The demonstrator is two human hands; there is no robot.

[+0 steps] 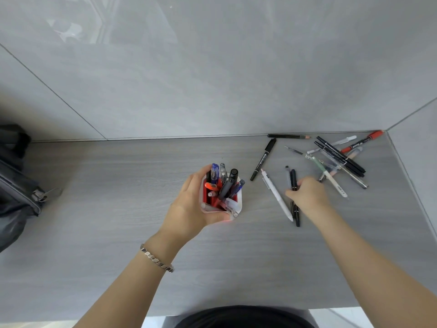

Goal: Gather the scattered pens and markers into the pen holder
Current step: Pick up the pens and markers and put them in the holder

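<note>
Grey tabletop [118,233]: our left hand [189,204] grips the part-filled pen holder [237,203], right hand [307,195] fingers close on a black pen [294,178], many pens [340,159] remaining at two o'clock.

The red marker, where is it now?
In the head view, the red marker lies in the far right corner of the desk, behind the pile of pens.

The tabletop [118,233] is grey wood grain with a matt finish. Behind it, the wall panels [212,79] look smooth and glossy. The pen holder [238,204] looks like white and red plastic. A metal-link bracelet [157,258] shines at lower centre.
</note>
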